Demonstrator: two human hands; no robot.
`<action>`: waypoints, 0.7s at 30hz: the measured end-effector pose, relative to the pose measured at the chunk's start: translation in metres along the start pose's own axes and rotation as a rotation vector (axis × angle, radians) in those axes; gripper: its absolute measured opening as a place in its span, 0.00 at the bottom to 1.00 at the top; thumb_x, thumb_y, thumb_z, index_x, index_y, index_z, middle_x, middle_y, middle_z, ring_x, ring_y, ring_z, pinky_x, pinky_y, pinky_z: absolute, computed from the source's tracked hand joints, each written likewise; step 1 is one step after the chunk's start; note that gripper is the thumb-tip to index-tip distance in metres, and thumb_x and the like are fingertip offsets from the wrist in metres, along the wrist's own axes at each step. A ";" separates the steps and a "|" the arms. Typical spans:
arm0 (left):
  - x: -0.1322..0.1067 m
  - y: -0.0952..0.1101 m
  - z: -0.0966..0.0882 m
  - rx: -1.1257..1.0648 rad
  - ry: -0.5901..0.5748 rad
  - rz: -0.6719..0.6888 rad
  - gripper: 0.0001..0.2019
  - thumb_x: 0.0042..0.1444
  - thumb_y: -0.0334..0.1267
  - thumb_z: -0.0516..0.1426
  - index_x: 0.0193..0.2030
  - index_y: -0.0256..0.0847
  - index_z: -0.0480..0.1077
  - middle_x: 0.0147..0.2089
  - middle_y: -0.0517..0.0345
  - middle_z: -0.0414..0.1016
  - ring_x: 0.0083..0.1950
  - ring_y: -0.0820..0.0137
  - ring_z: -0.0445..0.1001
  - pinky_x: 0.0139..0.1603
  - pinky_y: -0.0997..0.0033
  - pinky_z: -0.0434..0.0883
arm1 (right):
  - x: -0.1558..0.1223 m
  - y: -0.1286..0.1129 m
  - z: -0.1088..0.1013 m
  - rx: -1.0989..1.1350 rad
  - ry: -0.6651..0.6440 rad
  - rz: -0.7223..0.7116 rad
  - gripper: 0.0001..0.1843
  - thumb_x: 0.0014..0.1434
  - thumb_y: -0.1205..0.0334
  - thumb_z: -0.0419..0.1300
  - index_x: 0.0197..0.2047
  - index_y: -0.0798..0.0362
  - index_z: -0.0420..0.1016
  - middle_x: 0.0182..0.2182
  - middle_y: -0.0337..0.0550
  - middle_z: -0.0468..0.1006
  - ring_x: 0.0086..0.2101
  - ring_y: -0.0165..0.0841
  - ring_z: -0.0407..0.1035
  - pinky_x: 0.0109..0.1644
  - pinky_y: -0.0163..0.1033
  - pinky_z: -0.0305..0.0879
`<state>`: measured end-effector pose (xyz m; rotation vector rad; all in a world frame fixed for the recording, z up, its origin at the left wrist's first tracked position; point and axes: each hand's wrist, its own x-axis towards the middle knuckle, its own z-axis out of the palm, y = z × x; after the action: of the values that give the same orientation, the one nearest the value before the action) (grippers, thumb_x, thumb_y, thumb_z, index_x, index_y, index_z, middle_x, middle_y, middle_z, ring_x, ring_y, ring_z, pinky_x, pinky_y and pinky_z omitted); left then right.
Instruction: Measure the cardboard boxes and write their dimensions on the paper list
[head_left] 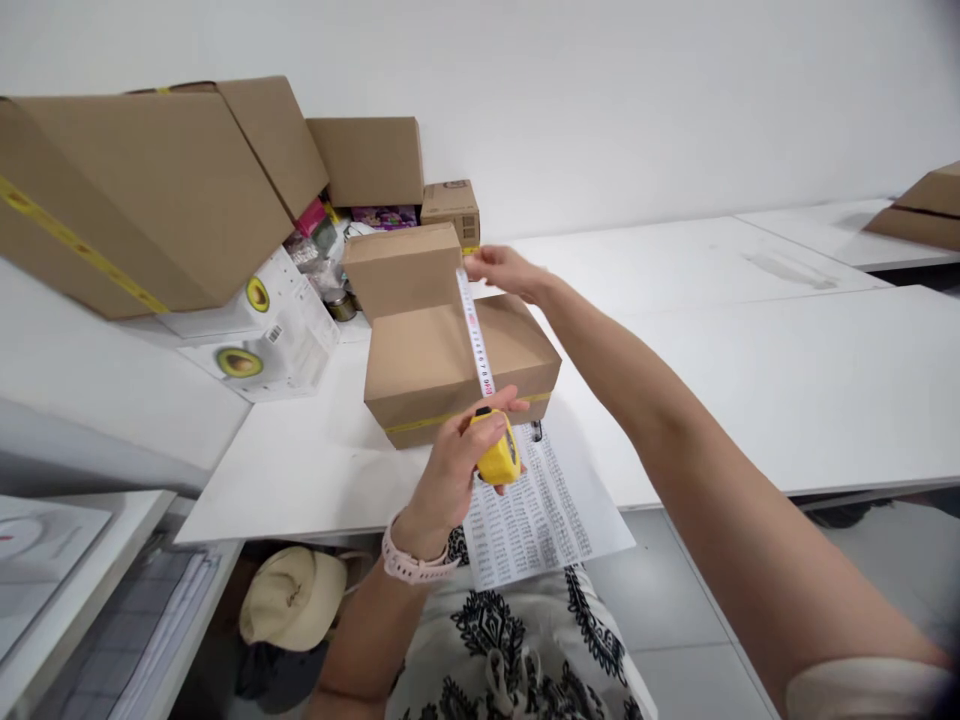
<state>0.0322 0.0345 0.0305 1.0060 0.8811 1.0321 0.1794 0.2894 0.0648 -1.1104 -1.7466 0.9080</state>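
A brown cardboard box (427, 365) with a yellow tape band sits on the white table (750, 360), one flap standing up at its back. My left hand (457, 455) is closed round a yellow tape measure (499, 455) at the box's near edge. The white tape blade (475, 335) runs across the box top to its far edge. There my right hand (504, 270) pinches the blade's end.
A printed sheet (540, 515) hangs over the table's near edge. At the back left lie a large tilted carton (135, 190), smaller boxes (450, 205) and avocado-printed packages (262, 345). Another carton (926, 205) sits far right. A cap (292, 595) lies below the table.
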 end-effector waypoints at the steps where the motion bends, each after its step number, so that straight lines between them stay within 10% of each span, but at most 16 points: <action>1: -0.007 0.001 -0.005 0.026 0.014 0.031 0.29 0.54 0.51 0.63 0.61 0.41 0.75 0.65 0.42 0.72 0.29 0.71 0.77 0.17 0.76 0.66 | -0.006 0.000 -0.010 0.027 0.093 -0.060 0.14 0.61 0.49 0.65 0.36 0.51 0.70 0.34 0.42 0.76 0.39 0.33 0.70 0.47 0.41 0.69; 7: -0.053 -0.010 -0.053 0.201 0.329 0.373 0.28 0.56 0.45 0.65 0.64 0.45 0.73 0.65 0.43 0.74 0.32 0.71 0.79 0.31 0.69 0.78 | -0.150 0.060 -0.044 -0.090 0.644 -0.073 0.15 0.62 0.47 0.59 0.42 0.50 0.71 0.38 0.44 0.76 0.42 0.37 0.72 0.46 0.46 0.70; 11: -0.049 -0.030 -0.077 0.313 0.589 0.472 0.30 0.56 0.48 0.65 0.65 0.42 0.72 0.67 0.41 0.72 0.34 0.69 0.80 0.31 0.70 0.78 | -0.247 0.107 -0.004 -0.200 0.261 0.205 0.26 0.56 0.43 0.62 0.52 0.52 0.74 0.48 0.55 0.79 0.49 0.47 0.72 0.51 0.55 0.69; 15: -0.028 -0.043 -0.080 0.359 0.687 0.511 0.32 0.55 0.51 0.64 0.65 0.41 0.72 0.67 0.42 0.72 0.47 0.62 0.81 0.38 0.69 0.78 | -0.262 0.110 0.040 -0.459 0.116 0.194 0.44 0.52 0.42 0.67 0.67 0.51 0.64 0.59 0.60 0.73 0.59 0.58 0.62 0.60 0.63 0.58; 21: -0.021 -0.049 -0.083 0.290 0.730 0.465 0.33 0.54 0.50 0.65 0.65 0.40 0.72 0.68 0.40 0.70 0.40 0.66 0.80 0.32 0.72 0.75 | -0.242 0.121 0.041 -0.639 0.134 0.098 0.24 0.63 0.64 0.51 0.61 0.57 0.70 0.49 0.57 0.78 0.50 0.51 0.66 0.55 0.55 0.63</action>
<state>-0.0377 0.0247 -0.0385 1.1166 1.4595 1.7616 0.2380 0.1005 -0.1243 -1.6295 -1.9335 0.3085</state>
